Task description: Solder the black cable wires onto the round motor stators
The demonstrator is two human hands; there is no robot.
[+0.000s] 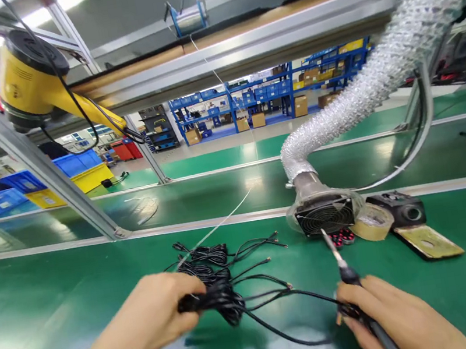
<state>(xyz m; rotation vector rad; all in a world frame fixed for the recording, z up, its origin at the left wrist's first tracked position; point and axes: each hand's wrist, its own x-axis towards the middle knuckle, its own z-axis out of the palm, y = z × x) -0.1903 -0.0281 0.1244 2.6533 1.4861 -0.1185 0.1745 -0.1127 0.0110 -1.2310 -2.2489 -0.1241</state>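
My left hand is closed around a coiled black cable, lifted a little over the green table. Behind it lie more coiled black cables, their thin ends fanned out to the right. In my right hand is a soldering iron, its tip slanting up and away toward the fume fan. A black cable runs from the held coil to the fingers of my right hand, which seem to pinch its end too; the exact hold is partly hidden. A strand of solder wire hangs down to the coils.
A silver duct feeds the fan from the upper right. Right of the fan sit a tape roll, an iron stand and a yellow sponge. Overhead are a solder spool and a yellow robot-like arm. A metal post stands left.
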